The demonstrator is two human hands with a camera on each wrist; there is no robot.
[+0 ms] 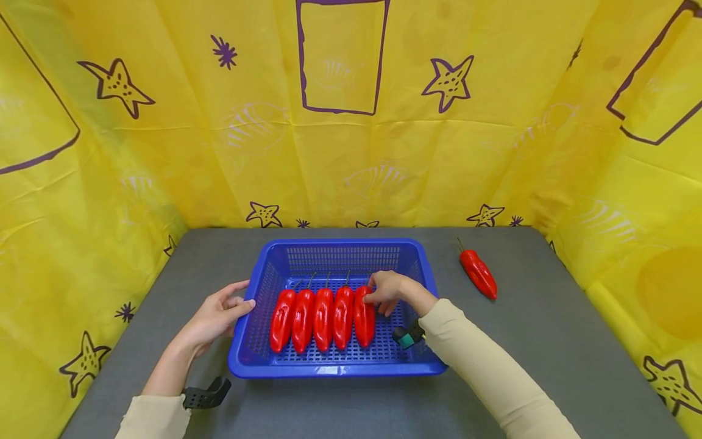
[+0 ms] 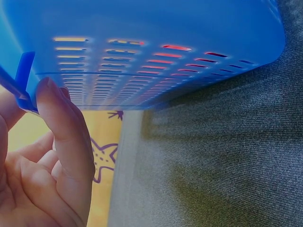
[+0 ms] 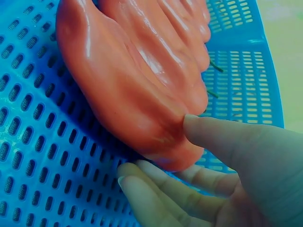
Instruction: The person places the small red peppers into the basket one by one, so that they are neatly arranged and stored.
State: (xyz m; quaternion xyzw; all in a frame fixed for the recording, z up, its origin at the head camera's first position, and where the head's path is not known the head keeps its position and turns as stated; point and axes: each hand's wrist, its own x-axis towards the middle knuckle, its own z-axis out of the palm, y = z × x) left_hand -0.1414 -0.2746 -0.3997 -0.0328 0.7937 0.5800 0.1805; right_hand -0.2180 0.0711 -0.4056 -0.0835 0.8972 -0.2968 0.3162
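Observation:
Several red peppers (image 1: 322, 320) lie side by side in a row inside a blue plastic basket (image 1: 340, 370), their green stems pointing to the far side. My right hand (image 1: 388, 291) reaches into the basket and pinches the stem end of the rightmost red pepper (image 1: 364, 323). In the right wrist view the thumb (image 3: 213, 135) presses on top of this pepper (image 3: 128, 99), with the other fingers curled at its side. With thumb and fingers, my left hand (image 1: 216, 314) grips the basket's left rim; the left wrist view shows a finger (image 2: 61, 113) against the outer wall.
Another red pepper (image 1: 479, 274) lies on the grey table (image 1: 515, 341), to the right of the basket. A yellow cloth (image 1: 351, 152) with starfish drawings hangs round the back and sides. Each wrist wears a black strap (image 1: 207, 393).

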